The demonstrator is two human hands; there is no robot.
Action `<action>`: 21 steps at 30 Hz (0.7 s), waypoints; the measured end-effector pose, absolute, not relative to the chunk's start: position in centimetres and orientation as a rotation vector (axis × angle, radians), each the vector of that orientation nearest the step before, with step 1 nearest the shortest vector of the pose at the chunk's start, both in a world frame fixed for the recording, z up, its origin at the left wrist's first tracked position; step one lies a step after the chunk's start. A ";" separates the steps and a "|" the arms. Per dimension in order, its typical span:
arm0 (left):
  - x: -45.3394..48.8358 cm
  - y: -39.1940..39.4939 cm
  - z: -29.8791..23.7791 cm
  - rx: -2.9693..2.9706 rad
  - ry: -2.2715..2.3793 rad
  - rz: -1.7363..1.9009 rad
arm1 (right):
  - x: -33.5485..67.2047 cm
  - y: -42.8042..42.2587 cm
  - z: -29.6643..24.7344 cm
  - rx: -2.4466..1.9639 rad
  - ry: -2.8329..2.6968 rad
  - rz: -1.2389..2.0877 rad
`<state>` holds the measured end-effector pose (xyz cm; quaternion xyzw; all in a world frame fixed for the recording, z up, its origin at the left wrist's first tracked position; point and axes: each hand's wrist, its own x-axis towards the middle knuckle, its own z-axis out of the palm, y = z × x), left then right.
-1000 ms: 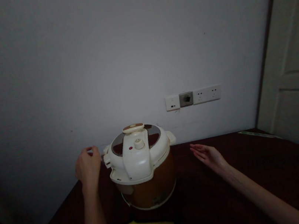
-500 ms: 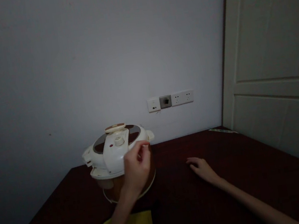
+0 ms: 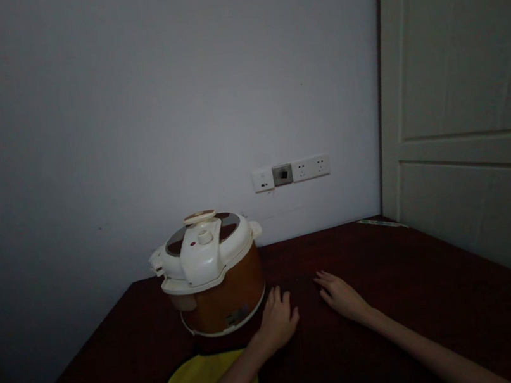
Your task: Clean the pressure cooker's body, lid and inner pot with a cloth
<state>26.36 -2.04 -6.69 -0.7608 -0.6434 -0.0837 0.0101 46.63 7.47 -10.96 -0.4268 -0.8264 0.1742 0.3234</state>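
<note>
An electric pressure cooker (image 3: 240, 283) with a white lid and an orange-brown body stands on the dark red table (image 3: 357, 355), its lid on. Just right of its base, my left hand (image 3: 279, 321) rests on the tabletop with the fingers spread, holding nothing. Farther right lies my right hand (image 3: 341, 295), palm down and open, also with nothing in it. Under my left forearm is a yellow cloth (image 3: 192, 380) with a dark edge, partly hidden by the arm.
Wall sockets (image 3: 310, 168) and a grey switch plate (image 3: 282, 174) sit on the wall behind the table. A thin printed strip (image 3: 382, 223) lies at the back right edge. A pale panelled door (image 3: 470, 121) borders the right side.
My left hand has come down from in front of the cooker's lid to the tabletop on the right, and its curled fingers have opened. My right hand's fingers have spread slightly.
</note>
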 end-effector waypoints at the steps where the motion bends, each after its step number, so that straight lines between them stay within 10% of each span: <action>1: 26.1 -2.2 -6.8 -2.369 -2.019 -0.275 | 46.6 7.5 -11.0 -1.115 -2.163 0.466; 21: 26.0 -2.5 -6.7 -2.378 -1.967 -0.317 | 46.9 7.9 -10.6 -1.069 -2.163 0.471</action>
